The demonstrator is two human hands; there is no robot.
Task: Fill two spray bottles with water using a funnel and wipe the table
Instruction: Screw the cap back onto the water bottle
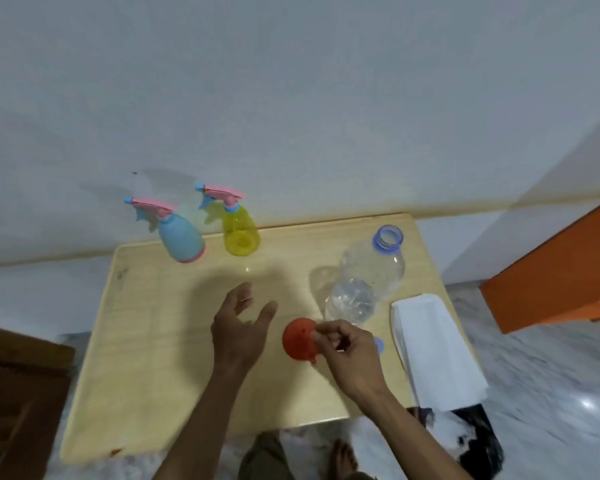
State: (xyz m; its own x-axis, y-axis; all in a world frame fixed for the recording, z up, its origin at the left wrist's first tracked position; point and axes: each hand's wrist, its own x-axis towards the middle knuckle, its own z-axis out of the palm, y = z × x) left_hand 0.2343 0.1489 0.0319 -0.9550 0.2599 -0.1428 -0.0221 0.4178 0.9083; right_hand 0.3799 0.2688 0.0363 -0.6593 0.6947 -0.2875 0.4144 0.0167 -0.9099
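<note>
Right hand [347, 351] pinches unlabelled red funnel [300, 339]; left hand [238, 327] hovers, fingers spread.

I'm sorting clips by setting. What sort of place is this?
Probably a room in a home: a low wooden table against a plain white wall, a marble-look floor, and an orange cabinet.

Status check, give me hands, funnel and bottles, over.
Right hand pinching red funnel; left hand open, empty. Blue spray bottle and yellow spray bottle capped at far edge. Uncapped water bottle beside the funnel.
</note>
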